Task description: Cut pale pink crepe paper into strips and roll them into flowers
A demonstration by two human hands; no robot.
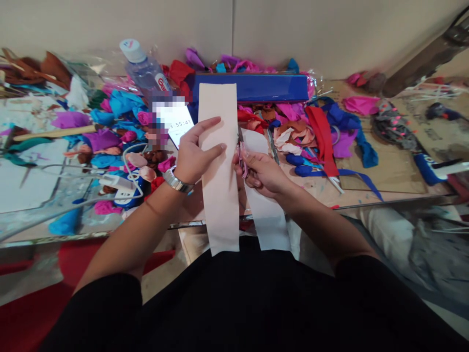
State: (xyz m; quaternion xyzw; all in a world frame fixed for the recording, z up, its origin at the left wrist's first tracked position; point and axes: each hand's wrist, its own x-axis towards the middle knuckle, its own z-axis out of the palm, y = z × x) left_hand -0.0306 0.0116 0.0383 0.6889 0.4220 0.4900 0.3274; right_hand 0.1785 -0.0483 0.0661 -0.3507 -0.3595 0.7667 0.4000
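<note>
I have the left hand [198,151] laid over a pale strip [222,195], thumb and forefinger spread on top; the other fingers are hidden, so I cannot tell whether it grips. Long, narrow, smooth and peach-cream, the strip runs from beyond that hand to below it, its right edge near-straight. My right hand [256,168], curled tight, holds pink scissors [242,159] beside that edge. Beneath it lies a whiter piece [269,222]; left of the left hand, a lit phone [176,116].

Left hand [194,155] holding pale strip [222,200], right hand [264,170] gripping scissors [243,164] — colourful scraps [126,105] around
</note>
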